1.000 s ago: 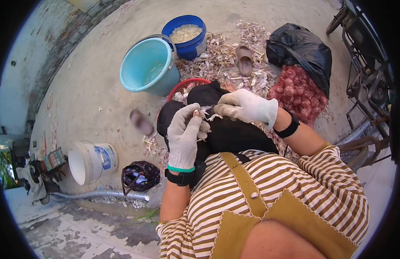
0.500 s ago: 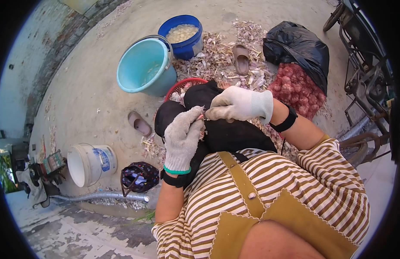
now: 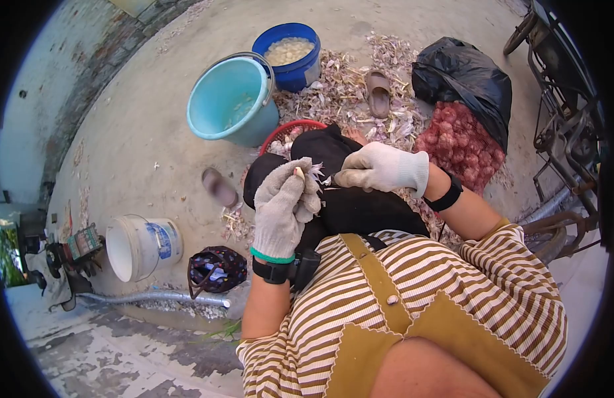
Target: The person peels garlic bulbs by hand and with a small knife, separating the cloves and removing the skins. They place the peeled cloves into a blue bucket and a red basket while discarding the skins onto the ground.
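My left hand [image 3: 283,209], in a pale knitted glove with a green cuff edge, is closed on a garlic clove [image 3: 299,172] between thumb and fingers. Loose papery garlic skin [image 3: 315,173] sticks out beside its fingertips. My right hand [image 3: 381,168], gloved too, is closed just to the right, apart from the left. From its fingertips pokes a short shiny tip of what looks like a small knife [image 3: 328,180]; the fingers cover most of it. Below and behind the hands, partly hidden by my dark-trousered legs, sits a red basket [image 3: 305,124] of garlic.
A light-blue bucket [image 3: 199,106] with some pale cloves and a blue bucket [image 3: 295,78] full of them stand ahead. Garlic skins [image 3: 333,86] litter the floor around a sandal [image 3: 378,93]. Right: a red mesh sack [image 3: 456,142] of garlic. Left: a white bucket [image 3: 124,249].
My hands have moved apart from each other. The left has turned so that the clove and loose skin show, and the right has drawn away to the right.
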### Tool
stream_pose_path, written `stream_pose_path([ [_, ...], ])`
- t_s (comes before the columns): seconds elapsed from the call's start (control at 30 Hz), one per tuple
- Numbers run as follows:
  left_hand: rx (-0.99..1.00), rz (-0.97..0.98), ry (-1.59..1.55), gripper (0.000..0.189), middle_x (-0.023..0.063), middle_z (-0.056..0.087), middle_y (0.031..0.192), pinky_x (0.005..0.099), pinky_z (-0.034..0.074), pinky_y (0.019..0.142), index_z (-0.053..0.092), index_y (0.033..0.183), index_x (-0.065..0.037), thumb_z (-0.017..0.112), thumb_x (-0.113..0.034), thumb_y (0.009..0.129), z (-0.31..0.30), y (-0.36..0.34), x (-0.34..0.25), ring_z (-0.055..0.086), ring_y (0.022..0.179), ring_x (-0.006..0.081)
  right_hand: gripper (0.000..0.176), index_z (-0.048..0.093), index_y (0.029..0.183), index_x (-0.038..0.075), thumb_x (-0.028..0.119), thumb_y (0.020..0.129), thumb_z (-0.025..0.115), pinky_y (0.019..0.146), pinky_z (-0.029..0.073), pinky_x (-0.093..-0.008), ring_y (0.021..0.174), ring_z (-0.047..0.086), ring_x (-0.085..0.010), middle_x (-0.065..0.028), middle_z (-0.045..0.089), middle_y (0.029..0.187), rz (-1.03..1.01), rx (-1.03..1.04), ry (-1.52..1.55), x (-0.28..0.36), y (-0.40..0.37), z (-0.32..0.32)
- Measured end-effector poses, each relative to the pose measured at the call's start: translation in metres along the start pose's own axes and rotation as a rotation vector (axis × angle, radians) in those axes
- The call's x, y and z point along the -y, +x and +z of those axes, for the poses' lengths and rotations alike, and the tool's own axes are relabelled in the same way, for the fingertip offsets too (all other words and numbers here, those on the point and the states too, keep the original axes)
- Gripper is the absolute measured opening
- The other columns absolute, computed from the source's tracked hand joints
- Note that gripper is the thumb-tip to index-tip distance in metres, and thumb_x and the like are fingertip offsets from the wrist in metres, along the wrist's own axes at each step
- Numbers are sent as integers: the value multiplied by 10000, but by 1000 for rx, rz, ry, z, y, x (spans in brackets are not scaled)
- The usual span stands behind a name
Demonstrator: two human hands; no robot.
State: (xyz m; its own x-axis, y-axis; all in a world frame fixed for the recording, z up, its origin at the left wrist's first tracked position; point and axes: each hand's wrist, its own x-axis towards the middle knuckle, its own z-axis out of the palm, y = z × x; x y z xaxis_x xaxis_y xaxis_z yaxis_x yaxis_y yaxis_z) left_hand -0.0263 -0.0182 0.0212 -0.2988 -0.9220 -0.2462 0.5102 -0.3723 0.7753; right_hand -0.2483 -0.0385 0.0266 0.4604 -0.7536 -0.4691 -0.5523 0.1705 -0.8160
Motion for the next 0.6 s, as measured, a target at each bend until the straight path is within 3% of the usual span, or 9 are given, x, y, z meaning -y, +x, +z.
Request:
stream_pose_path([
  [0.03,-12,-13,68,224,76,651,809,186,411,441,608,1138,18,562,-115,963,1,-1,0,595,562,111,334,687,1028,19,323,925,595,587,482,-261,646,589,-107,-54,650,797,-11,36,60,2,-1,-7],
  [0.3,-8,-38,438,186,17,652,759,165,376,461,652,1066,-25,648,-128,911,0,-3,0,570,567,58,385,702,971,33,401,898,615,456,416,-256,506,524,-101,-43,595,630,5,117,82,35,-10,-21],
  [0.53,32,-101,497,175,35,654,750,171,391,464,653,1054,-25,643,-103,898,0,-5,-3,581,576,68,385,710,908,30,401,907,607,443,386,-241,484,497,-92,-24,566,591,4,175,77,29,-8,-21],
  [0.6,83,-142,311,171,66,656,760,186,424,465,644,1057,-16,623,-96,908,-4,-5,0,596,580,95,417,678,802,47,446,907,617,399,278,-219,438,401,-45,26,488,539,-28,234,276,26,-9,-19],
])
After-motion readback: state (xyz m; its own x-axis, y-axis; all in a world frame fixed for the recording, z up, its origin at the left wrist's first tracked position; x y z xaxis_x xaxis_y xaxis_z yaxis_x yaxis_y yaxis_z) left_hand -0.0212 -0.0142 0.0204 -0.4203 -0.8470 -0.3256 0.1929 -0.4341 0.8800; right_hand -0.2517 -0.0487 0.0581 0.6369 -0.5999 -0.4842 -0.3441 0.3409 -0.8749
